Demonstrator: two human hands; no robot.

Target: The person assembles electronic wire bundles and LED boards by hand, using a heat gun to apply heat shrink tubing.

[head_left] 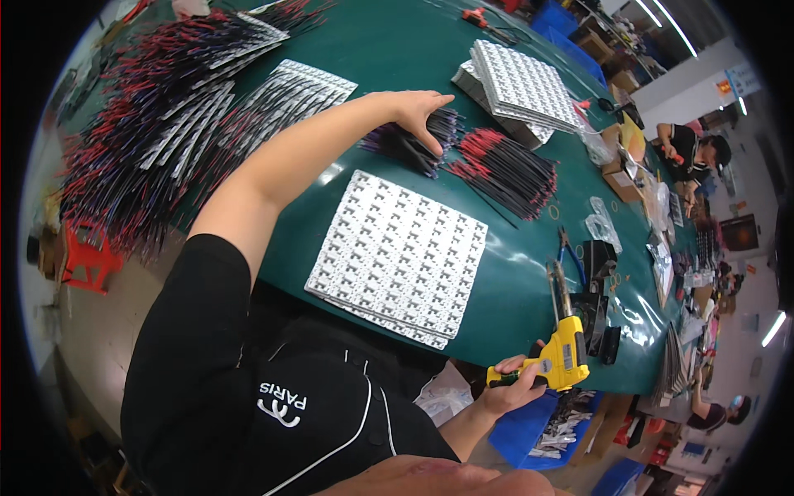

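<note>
The left hand (pixel 418 116) is spread at the wires (pixel 401 150), beyond the boards (pixel 401 256) by the tabletop's near edge; the right hand (pixel 514 387) grips the gun (pixel 567 357). Wire-gathering, I'd judge, calling for a pinch.

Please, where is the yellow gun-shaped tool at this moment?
The yellow tool is at the lower right of the head view, held in the right hand by the edge of the green table, right of the white panels.
</note>
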